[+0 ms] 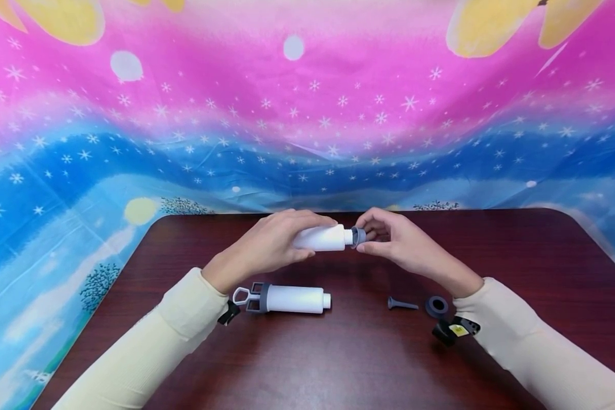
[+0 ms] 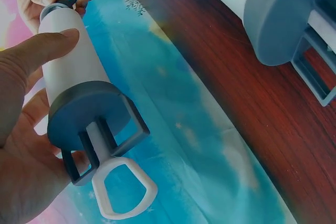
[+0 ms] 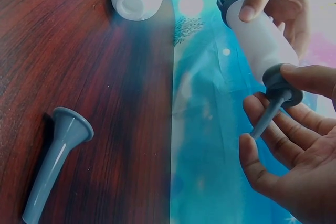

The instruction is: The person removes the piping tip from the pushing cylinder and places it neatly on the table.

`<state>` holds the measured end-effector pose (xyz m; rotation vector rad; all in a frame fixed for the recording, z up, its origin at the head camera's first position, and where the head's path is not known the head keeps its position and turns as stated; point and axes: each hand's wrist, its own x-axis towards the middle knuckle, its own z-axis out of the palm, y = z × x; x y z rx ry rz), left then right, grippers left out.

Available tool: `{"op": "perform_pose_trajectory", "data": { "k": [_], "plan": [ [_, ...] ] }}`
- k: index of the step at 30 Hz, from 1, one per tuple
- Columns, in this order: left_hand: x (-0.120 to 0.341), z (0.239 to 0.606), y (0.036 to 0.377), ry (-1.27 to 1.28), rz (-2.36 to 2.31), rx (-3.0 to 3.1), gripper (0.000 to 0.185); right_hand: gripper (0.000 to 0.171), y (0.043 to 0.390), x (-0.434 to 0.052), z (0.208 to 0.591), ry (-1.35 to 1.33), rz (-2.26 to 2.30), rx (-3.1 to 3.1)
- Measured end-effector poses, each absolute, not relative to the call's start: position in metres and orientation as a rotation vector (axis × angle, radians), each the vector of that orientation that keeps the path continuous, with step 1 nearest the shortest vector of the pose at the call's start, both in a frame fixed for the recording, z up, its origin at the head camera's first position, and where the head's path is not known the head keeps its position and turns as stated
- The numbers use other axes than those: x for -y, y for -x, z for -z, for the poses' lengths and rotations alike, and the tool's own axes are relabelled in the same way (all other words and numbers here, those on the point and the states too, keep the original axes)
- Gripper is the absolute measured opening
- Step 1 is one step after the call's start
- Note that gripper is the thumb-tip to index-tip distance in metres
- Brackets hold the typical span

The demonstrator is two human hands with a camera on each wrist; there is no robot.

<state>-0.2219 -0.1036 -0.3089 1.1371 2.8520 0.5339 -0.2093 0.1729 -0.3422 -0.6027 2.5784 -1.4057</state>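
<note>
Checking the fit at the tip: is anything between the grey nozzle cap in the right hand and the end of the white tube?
Nothing visible. The grey nozzle cap sits directly on the white tube end, pinched by the right hand; the left hand holds the tube.

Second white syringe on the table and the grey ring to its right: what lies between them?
In the head view, a loose grey nozzle lies between the second syringe and the grey ring, with bare tabletop around it.
</note>
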Motion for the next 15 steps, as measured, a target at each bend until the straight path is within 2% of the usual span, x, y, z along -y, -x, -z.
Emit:
{"op": "perform_pose_trajectory", "data": {
  "k": [15],
  "plan": [
    [0.1094, 0.3127, 0.225, -1.056, -0.486, -2.838, 0.062, 0.028, 0.2075, -0.1756, 0.3412, 0.571, 1.379, -2.594]
  ]
}}
